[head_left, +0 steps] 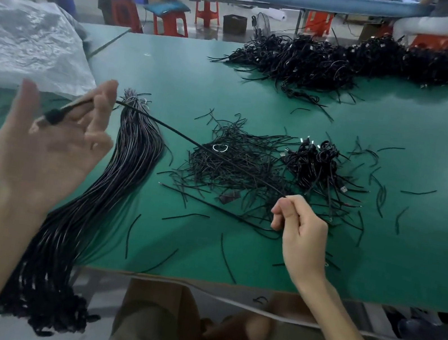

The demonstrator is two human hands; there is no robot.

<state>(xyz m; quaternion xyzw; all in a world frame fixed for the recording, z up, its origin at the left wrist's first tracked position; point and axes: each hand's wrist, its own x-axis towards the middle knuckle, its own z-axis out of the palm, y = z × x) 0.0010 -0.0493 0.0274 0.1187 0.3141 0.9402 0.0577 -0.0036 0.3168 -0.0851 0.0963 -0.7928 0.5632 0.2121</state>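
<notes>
A thin black cable (181, 134) stretches taut between my two hands above the green table (260, 87). My left hand (52, 141) is raised at the left, palm toward me, and holds the cable's plug end between its fingers, the other fingers spread. My right hand (300, 230) pinches the cable's other end near the table's front edge, fingers curled. A long bundle of black cables (129, 160) lies beside my left hand and hangs over the front edge.
A heap of short black ties (232, 165) and a small pile of coiled cables (319, 162) lie mid-table. A large cable pile (353, 64) sits at the back right. A clear plastic bag (25, 41) covers the left. Stools stand beyond.
</notes>
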